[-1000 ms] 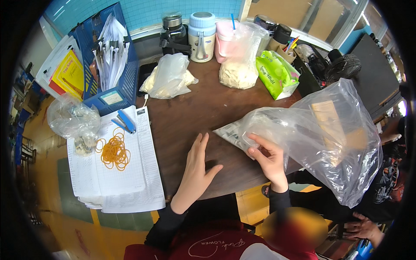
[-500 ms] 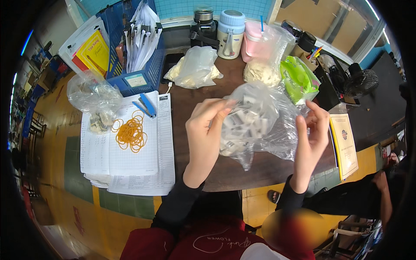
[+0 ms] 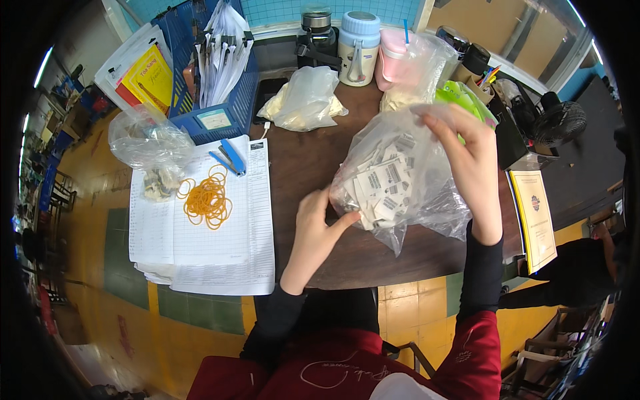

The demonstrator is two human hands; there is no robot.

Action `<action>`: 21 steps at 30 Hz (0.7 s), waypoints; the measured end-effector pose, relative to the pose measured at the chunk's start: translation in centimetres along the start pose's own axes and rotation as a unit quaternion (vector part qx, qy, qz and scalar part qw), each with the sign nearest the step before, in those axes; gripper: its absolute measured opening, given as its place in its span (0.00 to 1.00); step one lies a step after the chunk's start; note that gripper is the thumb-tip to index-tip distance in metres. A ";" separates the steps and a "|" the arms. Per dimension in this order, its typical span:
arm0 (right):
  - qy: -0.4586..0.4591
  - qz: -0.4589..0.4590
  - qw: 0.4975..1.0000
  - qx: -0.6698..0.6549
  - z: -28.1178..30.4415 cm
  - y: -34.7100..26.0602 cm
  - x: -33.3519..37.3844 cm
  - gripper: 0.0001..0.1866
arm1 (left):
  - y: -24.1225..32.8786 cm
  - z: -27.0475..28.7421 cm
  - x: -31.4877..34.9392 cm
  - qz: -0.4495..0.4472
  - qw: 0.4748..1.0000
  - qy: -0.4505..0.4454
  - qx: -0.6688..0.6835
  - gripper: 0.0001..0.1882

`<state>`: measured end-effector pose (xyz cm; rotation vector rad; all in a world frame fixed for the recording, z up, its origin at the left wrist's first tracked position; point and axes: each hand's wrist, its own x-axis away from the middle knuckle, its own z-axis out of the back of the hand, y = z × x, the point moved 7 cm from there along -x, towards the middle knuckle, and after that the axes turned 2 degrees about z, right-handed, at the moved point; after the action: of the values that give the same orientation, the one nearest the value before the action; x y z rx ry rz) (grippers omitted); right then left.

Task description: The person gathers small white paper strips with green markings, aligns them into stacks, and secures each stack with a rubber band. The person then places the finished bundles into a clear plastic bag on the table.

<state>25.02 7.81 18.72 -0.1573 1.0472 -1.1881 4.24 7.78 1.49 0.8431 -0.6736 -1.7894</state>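
A clear plastic bag full of small white printed labels is between my hands above the table's front half. Cupping its lower left side is my left hand, thumb in front and fingers partly hidden behind the plastic. My right hand pinches the bag's upper right edge and pulls the film upward. Crumpled clear plastic hangs beside the labels, below my right hand.
Left of my hands, orange rubber bands and a blue stapler lie on papers, beside another plastic bag. Behind stand a blue file rack, a white bag and a bottle. A yellow-edged booklet lies right.
My right hand has moved up and inward onto the bag's upper edge. My left hand has slid down to its lower left side. The labels show more plainly through the plastic.
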 end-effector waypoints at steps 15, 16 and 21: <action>0.087 0.002 0.991 -0.104 3.6 0.8 -3.0 0.11 | 4.9 1.1 -1.2 -0.015 0.997 0.028 0.066 0.34; 0.085 0.009 0.991 -0.104 3.6 0.8 -3.1 0.11 | 4.9 -0.3 -1.3 -0.002 0.993 0.010 0.115 0.32; 0.127 0.034 0.986 -0.100 5.2 0.6 -3.2 0.11 | 4.7 -1.2 -3.0 -0.036 0.977 0.096 0.186 0.10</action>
<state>29.26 8.55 23.11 -0.1272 1.3860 -1.0592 8.54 8.87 5.08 1.2875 -0.8741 -1.6406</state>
